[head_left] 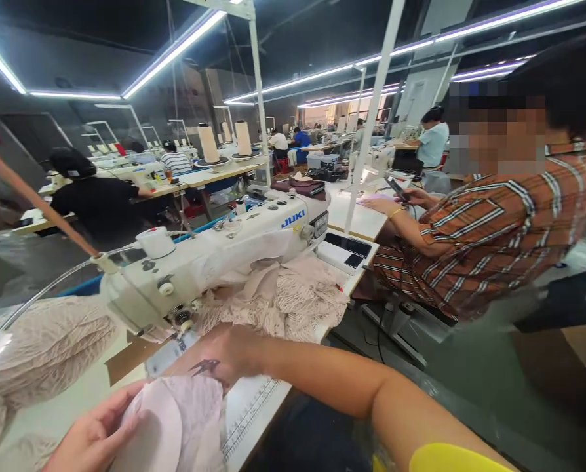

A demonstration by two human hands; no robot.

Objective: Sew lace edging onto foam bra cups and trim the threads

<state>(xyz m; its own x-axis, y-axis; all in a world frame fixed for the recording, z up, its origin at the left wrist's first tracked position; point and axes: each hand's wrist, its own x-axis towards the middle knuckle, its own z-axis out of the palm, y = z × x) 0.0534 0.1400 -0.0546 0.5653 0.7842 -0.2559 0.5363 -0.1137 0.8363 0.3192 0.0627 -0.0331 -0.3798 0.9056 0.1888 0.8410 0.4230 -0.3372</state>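
My left hand (99, 426) is closed on a pale pink lace garment piece (155, 419), thumb on top of its smooth, rounded panel. The piece lies at the front of the white sewing machine (234, 242), below the needle area. My right hand (227, 351) reaches in from the right, just beyond the lace and close to the presser foot (182, 337). Its fingers are blurred and partly hidden, so their grip does not show. A dark shape lies across that hand, too unclear to name. Beige lace fabric (293, 292) is heaped under the machine's arm, behind my right wrist.
More beige lace (42, 347) is piled at the left of the table. A printed ruler (253, 406) runs along the front edge. A brown card piece (128, 359) lies beside the needle area. At right sits a co-worker in a plaid shirt (494, 229), holding a dark object.
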